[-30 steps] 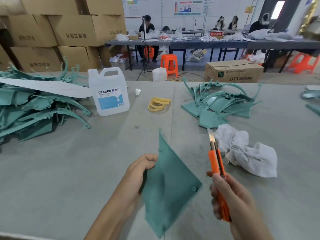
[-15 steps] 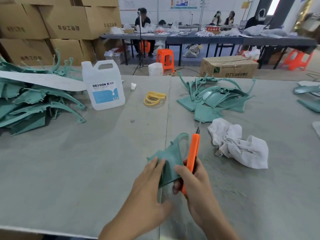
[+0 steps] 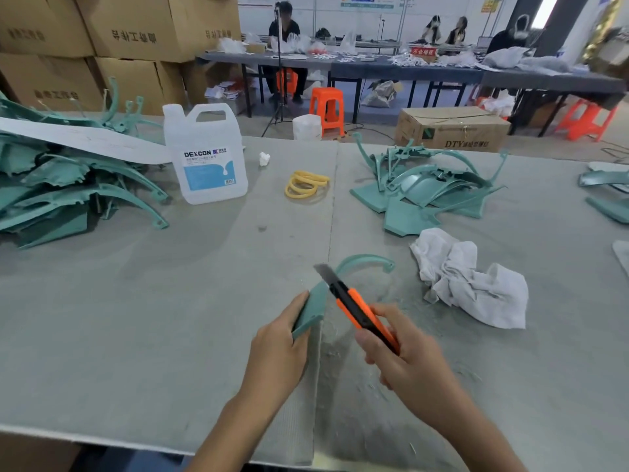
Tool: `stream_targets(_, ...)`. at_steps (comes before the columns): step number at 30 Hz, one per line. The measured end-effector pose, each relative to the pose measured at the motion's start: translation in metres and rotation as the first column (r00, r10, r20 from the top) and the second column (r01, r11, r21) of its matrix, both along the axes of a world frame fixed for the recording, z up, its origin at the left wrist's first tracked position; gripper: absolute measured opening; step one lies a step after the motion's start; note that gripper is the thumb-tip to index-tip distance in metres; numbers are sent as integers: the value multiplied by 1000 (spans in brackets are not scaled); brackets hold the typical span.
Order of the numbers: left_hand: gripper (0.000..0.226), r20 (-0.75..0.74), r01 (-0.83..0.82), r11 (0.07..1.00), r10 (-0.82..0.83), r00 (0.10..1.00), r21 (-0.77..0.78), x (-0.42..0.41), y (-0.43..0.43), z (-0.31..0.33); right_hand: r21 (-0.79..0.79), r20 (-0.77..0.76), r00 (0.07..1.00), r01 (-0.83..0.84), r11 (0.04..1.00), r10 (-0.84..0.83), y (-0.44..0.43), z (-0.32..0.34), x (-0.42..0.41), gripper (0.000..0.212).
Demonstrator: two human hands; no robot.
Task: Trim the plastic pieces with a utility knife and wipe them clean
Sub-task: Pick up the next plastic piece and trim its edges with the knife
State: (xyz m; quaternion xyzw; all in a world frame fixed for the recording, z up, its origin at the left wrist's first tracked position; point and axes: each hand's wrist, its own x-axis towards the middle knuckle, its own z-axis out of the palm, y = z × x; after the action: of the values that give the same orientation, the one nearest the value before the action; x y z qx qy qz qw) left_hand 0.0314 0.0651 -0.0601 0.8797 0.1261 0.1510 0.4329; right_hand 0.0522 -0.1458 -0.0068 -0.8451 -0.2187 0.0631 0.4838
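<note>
My left hand (image 3: pixel 277 349) grips the teal plastic piece (image 3: pixel 315 303) on edge at the tabletop's (image 3: pixel 136 318) center while my right hand (image 3: pixel 405 362) is closed around the orange utility knife (image 3: pixel 354 306), blade against the piece's edge, with the white rag (image 3: pixel 473 284) at two o'clock.

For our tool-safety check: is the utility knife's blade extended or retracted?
Extended. A grey blade tip projects beyond the orange utility knife in the right hand, beside the teal plastic piece.
</note>
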Motion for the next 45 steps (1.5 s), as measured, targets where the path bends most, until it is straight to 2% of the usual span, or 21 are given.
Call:
stream_targets(5,48,-19,37,999,-37,999,0,1,3,0,-141,49,997,-53,989,60,-5,7,-4,40)
stream_targets(8,48,-31,23,1000,-23,999,-14,1,5,-2,-192,87,995,-33,981,51,-8,12,-5,34)
stream_targets(12,43,-27,20,999,-21,999,-49,2,4,-4,-315,149,986,-21,949,72,-16,22,-5,36)
stream_targets(15,39,-4,-1,995,1,1000,-101,2,5,-6,-388,171,981,-14,922,87,-18,25,-3,25)
stream_targets(17,35,4,-2,994,2,1000,-106,1,5,-6,-370,164,984,-10,929,76,-17,26,-2,26)
stream_targets(20,30,8,8,991,-8,1000,-135,1,5,-4,-320,163,986,13,947,42,-16,26,-1,38)
stream_targets(28,29,7,-4,993,4,1000,-119,1,6,-5,-365,194,980,36,930,38,-13,16,5,36)
stream_targets(33,32,-20,3,998,-4,1000,-62,-1,4,-4,-385,276,959,166,908,-59,-15,4,20,36)
stream_targets(39,41,-54,21,1000,-20,998,16,-3,0,-2,-469,313,924,352,810,-220,-14,-8,76,32)
stream_targets(45,41,-70,21,1000,-22,997,-3,-4,-2,1,-643,277,882,466,608,-382,-40,-18,120,37)
